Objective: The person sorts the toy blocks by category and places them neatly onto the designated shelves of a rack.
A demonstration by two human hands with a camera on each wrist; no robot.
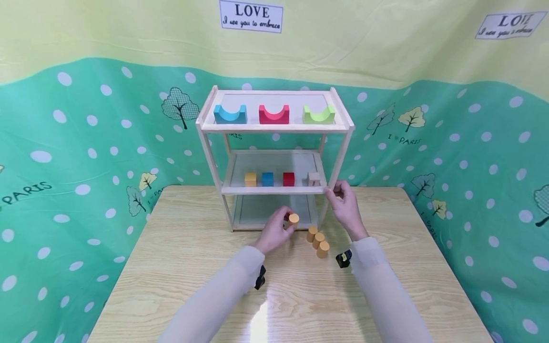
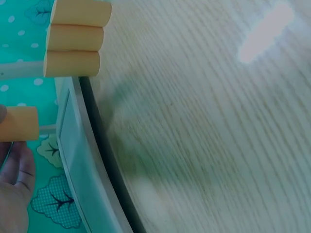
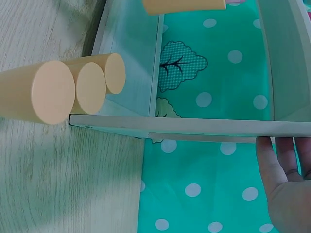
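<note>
My left hand (image 1: 276,232) grips a tan wooden cylinder (image 1: 293,219) just above the table, in front of the bottom tier of a wooden three-tier shelf (image 1: 274,190). The left wrist view shows the same cylinder (image 2: 19,124) held beside the shelf's bottom board (image 2: 82,160). Three more tan cylinders (image 1: 318,240) stand in a tight row on the table, between my hands; they also show as cylinders (image 3: 73,90) in the right wrist view. My right hand (image 1: 345,202) holds the shelf's right front post (image 3: 194,127) at the middle tier.
The top tier carries blue (image 1: 230,114), red (image 1: 274,114) and green (image 1: 319,114) arch blocks. On the middle tier stand yellow (image 1: 250,179), blue (image 1: 268,179), red (image 1: 289,179) and plain wood (image 1: 313,178) cubes. The wooden table (image 1: 193,286) stretches toward me; a patterned cloth hangs behind.
</note>
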